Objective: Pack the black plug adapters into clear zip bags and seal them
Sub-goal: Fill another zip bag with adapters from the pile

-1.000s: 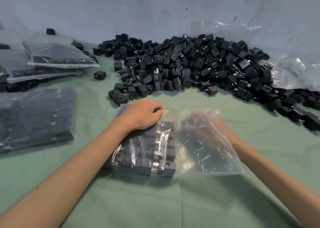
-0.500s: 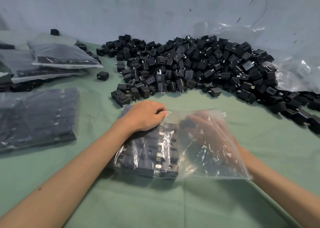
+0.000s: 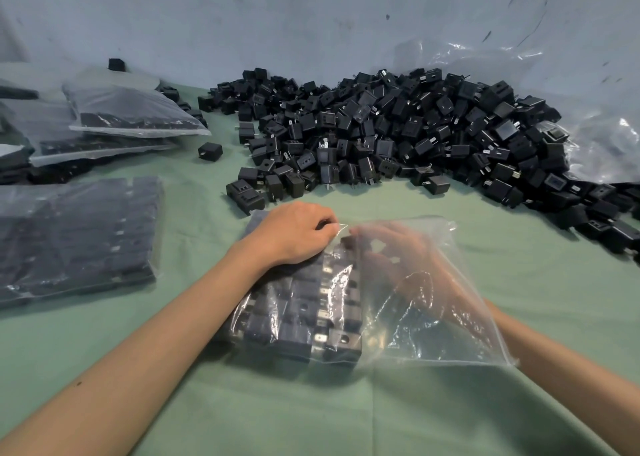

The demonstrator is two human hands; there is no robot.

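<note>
A clear zip bag (image 3: 436, 320) lies on the green cloth in front of me, its left half filled with neat rows of black plug adapters (image 3: 301, 313). My left hand (image 3: 294, 234) rests on top of the packed rows and pinches the bag's far edge. My right hand (image 3: 391, 251) is inside the bag, seen through the plastic, with its fingers closed on a black adapter (image 3: 346, 241) at the far end of the rows. A big loose pile of black adapters (image 3: 398, 133) lies beyond the bag.
Filled bags lie at the left: one flat pack (image 3: 76, 237) near me and a stack of several (image 3: 131, 116) further back. A single adapter (image 3: 210, 151) sits apart. Crumpled clear plastic (image 3: 602, 144) lies at the right against the grey wall.
My right hand has pushed further left inside the bag, bringing its adapter up to the packed rows. My left hand has stayed on the bag.
</note>
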